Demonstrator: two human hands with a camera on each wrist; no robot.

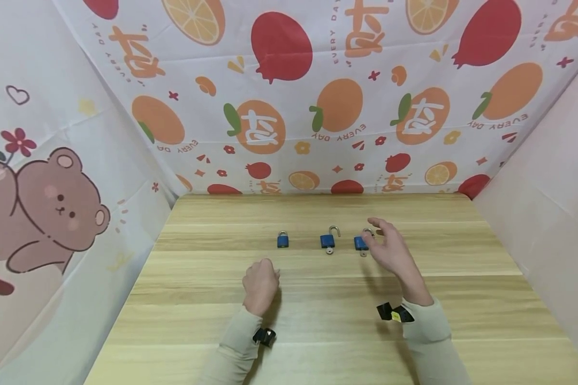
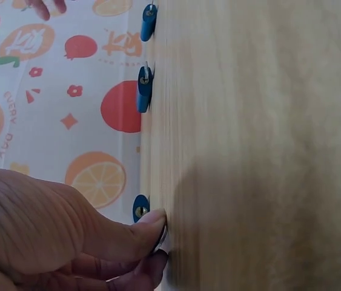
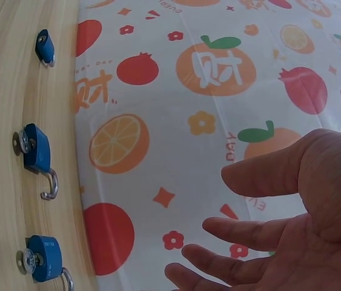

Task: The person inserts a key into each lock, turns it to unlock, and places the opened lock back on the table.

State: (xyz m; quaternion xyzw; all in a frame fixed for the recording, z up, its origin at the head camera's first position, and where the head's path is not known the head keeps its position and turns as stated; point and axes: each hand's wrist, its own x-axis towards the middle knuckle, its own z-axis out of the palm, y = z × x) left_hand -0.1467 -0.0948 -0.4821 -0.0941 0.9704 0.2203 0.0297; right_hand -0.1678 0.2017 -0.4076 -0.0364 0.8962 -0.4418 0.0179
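Note:
Three blue padlocks stand in a row on the wooden table. The left padlock [image 1: 282, 241] has its shackle closed and a bare keyhole. The middle padlock [image 1: 327, 241] and the right padlock [image 1: 360, 244] have raised, open shackles and a key in each. My left hand [image 1: 261, 283] is in front of the left padlock. Its thumb and fingers pinch a small thin metal key [image 2: 162, 237], mostly hidden by the fingers. My right hand [image 1: 390, 248] hovers by the right padlock with fingers spread and nothing held; in the right wrist view its fingers [image 3: 246, 233] are apart from the padlocks.
The light wooden table [image 1: 318, 321] ends at a fruit-patterned cloth [image 1: 298, 133] behind the padlocks. A cloth with a bear print [image 1: 58, 203] hangs on the left, and a pale cloth [image 1: 549, 203] on the right. Both wrists carry small black cameras.

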